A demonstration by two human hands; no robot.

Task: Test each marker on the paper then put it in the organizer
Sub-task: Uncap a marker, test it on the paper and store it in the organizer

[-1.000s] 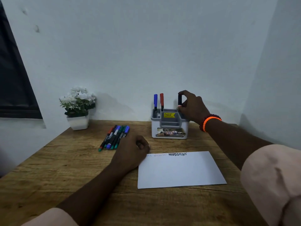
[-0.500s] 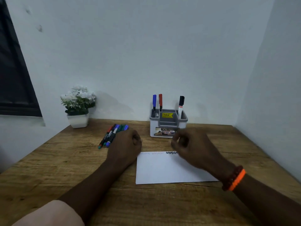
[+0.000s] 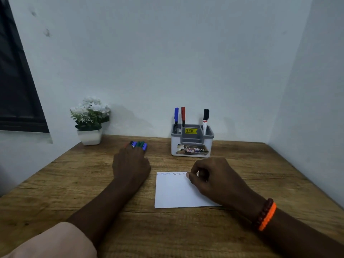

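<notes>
Markers (image 3: 138, 144) waiting to be tested lie in a small bunch left of centre in the frame, on the wooden table (image 3: 74, 183). Only their capped ends in blue, purple and green show past the left hand (image 3: 131, 164), which rests on top of them. Whether its fingers have closed on one I cannot tell, as they are hidden behind the knuckles.

3 markers already stand in the organizer (image 3: 191, 144) at centre, against the wall: a blue marker (image 3: 176, 117) and a red marker (image 3: 183, 116) upright together in its left compartment, and a black marker (image 3: 205, 121) alone in its right one. The middle section with the yellow price sticker looks empty.

By my reckoning 3 are done and the bunch, too covered to count, remains.

Just below the organizer lies the paper (image 3: 175, 192), with faint scribbles along its top edge. The right hand (image 3: 212, 179) rests on the paper's upper right part, fingers curled loosely inward with thumb near forefinger; I see nothing held in it.

Further out, a potted plant (image 3: 90, 120) with white flowers stands at the table's far left corner, well apart from everything.
</notes>
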